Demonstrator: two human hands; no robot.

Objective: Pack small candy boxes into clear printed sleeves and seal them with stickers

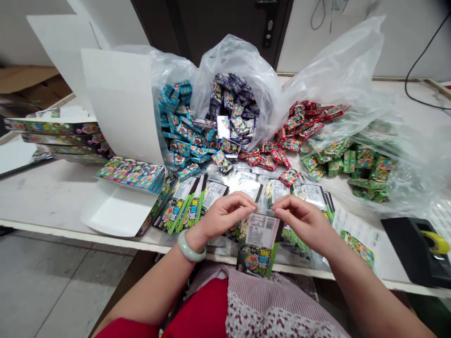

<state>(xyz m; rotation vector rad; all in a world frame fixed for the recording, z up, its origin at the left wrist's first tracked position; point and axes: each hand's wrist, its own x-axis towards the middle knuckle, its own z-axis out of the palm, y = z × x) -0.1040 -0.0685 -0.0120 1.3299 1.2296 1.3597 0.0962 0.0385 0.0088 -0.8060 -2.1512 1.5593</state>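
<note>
My left hand (232, 211), with a pale green bangle (191, 246) on its wrist, pinches the upper left corner of a printed candy pouch (259, 246). On the opposite top corner, my right hand (299, 217) has its thumb and fingers closed. The pouch hangs upright at the table's front edge, black and green with a pale label panel and a colourful picture. Behind and beside it lie more such pouches (183, 206) in overlapping rows. Small blue boxes (186, 134), purple boxes (234, 101) and red boxes (299, 124) are heaped beyond them.
Clear plastic bags (239, 51) stand open around the heaps, with green boxes (369, 164) at the right. An open display carton (120, 206) holding small boxes stands left, near stacked cartons (59, 136). A black tape dispenser (412, 249) sits at the right front edge.
</note>
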